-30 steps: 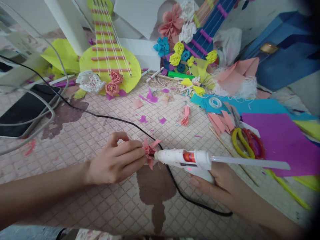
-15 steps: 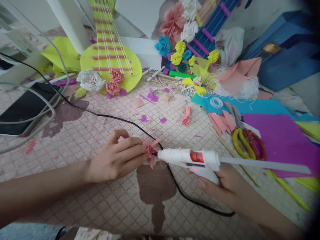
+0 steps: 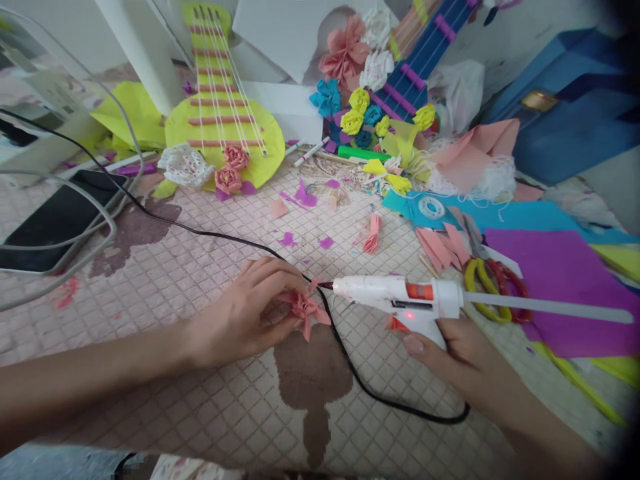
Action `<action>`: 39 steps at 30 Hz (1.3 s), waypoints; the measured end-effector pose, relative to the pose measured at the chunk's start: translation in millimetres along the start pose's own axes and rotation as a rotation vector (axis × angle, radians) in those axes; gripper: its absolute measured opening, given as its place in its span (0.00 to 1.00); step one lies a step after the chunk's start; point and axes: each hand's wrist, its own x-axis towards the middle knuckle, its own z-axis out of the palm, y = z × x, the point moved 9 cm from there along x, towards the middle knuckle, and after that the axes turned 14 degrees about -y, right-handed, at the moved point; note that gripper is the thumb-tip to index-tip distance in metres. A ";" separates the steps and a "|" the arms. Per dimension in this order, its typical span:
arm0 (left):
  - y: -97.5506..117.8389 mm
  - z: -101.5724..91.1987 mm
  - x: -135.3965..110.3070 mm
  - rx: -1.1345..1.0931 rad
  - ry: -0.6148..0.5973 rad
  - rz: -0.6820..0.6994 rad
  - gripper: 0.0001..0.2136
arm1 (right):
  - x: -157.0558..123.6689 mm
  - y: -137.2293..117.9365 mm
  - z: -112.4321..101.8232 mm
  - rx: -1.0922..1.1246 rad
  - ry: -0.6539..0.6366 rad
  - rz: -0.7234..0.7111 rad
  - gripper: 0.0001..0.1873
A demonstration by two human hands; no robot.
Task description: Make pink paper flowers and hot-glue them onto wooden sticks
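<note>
Between the fingertips of my left hand [image 3: 255, 310] is a pink paper flower [image 3: 306, 308] with pointed petals, held just above the patterned cloth. My right hand [image 3: 463, 367] is wrapped round the handle of a white hot glue gun [image 3: 380, 293]. Its dark nozzle points left and reaches the flower's upper right petal; whether it touches I cannot tell. A glue stick [image 3: 545, 305] juts out of the gun's back, and a red light glows on its side. Past the flower lies a small bundle of pink paper [image 3: 372, 233].
A black cord [image 3: 220, 233] crosses the cloth and loops below the gun. Scissors [image 3: 495, 287] lie by purple paper [image 3: 565, 287] at right. A yellow paper guitar [image 3: 225, 127] and a blue one [image 3: 425, 73] stand behind. A dark tablet-like device [image 3: 50, 220] lies left.
The glue gun has moved up and to the right, its nozzle going from the flower's middle to its upper petal. My left hand has turned the flower slightly.
</note>
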 end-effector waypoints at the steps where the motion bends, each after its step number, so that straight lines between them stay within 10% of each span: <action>1: -1.7 1.5 0.1 -0.025 -0.007 -0.016 0.10 | -0.5 1.2 -0.3 0.002 0.005 0.001 0.12; 13: -8.9 7.7 1.8 -0.057 0.006 -0.061 0.09 | -7.4 17.5 -11.6 -0.025 0.155 0.057 0.12; 28: -7.7 0.4 0.4 0.032 0.109 -0.094 0.08 | 37.5 37.6 -85.0 -0.371 0.693 0.053 0.15; 39: -10.9 0.2 -0.7 0.017 0.095 -0.103 0.07 | 52.7 53.7 -79.1 -0.358 0.517 0.082 0.17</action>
